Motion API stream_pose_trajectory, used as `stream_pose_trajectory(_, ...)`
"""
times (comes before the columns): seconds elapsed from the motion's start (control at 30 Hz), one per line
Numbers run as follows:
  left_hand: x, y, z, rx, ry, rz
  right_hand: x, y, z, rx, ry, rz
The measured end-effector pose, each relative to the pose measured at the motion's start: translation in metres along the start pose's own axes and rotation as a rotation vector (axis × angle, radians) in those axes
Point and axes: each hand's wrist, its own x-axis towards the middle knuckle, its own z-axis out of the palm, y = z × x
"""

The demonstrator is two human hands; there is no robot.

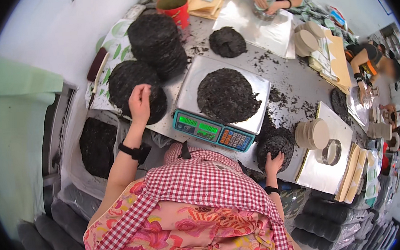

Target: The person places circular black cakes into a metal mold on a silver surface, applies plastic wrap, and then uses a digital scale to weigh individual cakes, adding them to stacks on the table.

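Note:
My left hand is over a dark, crumbly round slab at the left, fingers curled together; whatever they may hold is hidden. My right hand grips a dark clump beside the scale. A flat, ragged dark disc lies on the steel pan of a teal digital scale, between my hands. Behind my left hand stands a tall stack of dark discs. A smaller dark round piece lies beyond the scale.
Left are a lined bin of dark material and a red bucket. Round pale blocks, a metal ring and foil sheets sit right. A co-worker's hands hold a ring across the crumb-strewn table; more people work right.

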Motion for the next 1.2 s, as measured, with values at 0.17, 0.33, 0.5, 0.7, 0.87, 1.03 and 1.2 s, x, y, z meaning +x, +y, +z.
stream_pose_trajectory(0.17, 0.033, 0.042, 0.035, 0.002, -0.136, 0.093, 0.033, -0.027, -0.01, 0.102, 0.17, -0.384)
stream_pose_trajectory(0.33, 0.023, 0.053, 0.13, 0.233, -0.597, 0.353, 0.039, -0.16, -0.025, 0.849, -0.21, -0.271)
stream_pose_trajectory(0.5, -0.03, 0.038, 0.18, 0.62, -0.678, 0.471, 0.012, -0.243, -0.023, 0.183, -0.19, -0.513)
stream_pose_trajectory(0.7, -0.028, 0.036, 0.197, 0.651, -0.558, 0.412, 0.086, -0.193, 0.0, 1.044, 0.143, 0.041)
stream_pose_trajectory(0.87, -0.028, 0.029, 0.211, 0.445, -0.428, 0.329, 0.093, -0.109, -0.01, 0.406, 0.178, -0.181)
stream_pose_trajectory(1.03, -0.045, 0.059, 0.269, 0.114, -0.688, 0.185, 0.058, -0.147, -0.006, 1.03, -0.275, 0.012)
stream_pose_trajectory(1.2, 0.0, 0.09, 0.263, -0.094, -0.681, 0.253, 0.139, -0.138, -0.041, 1.713, -0.011, 0.154)
